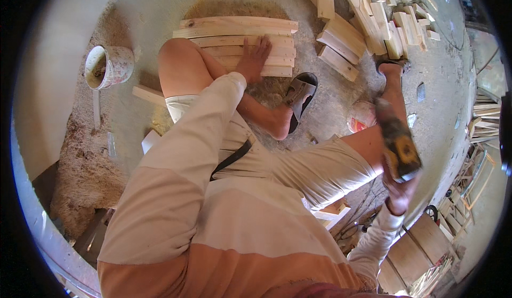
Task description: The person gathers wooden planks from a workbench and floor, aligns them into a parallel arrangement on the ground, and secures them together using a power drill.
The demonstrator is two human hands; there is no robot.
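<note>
A row of pale wooden slats point(240, 45) lies side by side on the concrete floor point(341, 101) at about twelve o'clock in the view, forming a flat panel with a slightly longer slat across its far edge. The person's left hand point(255, 58) rests on this panel, palm down and fingers spread flat over the nearer slats, gripping nothing; its long light sleeve point(186, 149) runs down toward six o'clock. The right hand point(400, 188), at about four o'clock, is closed around the handle of a power tool point(397, 141) with a yellow and black body, held up off the floor and pointing toward one o'clock; motion blur hides its finer detail. The person sits on the floor in light shorts, the left knee bent up just beside the panel at eleven o'clock and the right leg stretched toward two o'clock, each foot in a dark sandal point(301, 93). Beyond the panel, at one o'clock, a loose heap of short wood offcuts point(368, 21) is piled up. A stained bucket point(109, 66) stands at ten o'clock, with a mound of sawdust point(88, 170) spread below it toward eight o'clock. A small round container point(361, 118) sits on the floor at three o'clock, near the tool.
</note>
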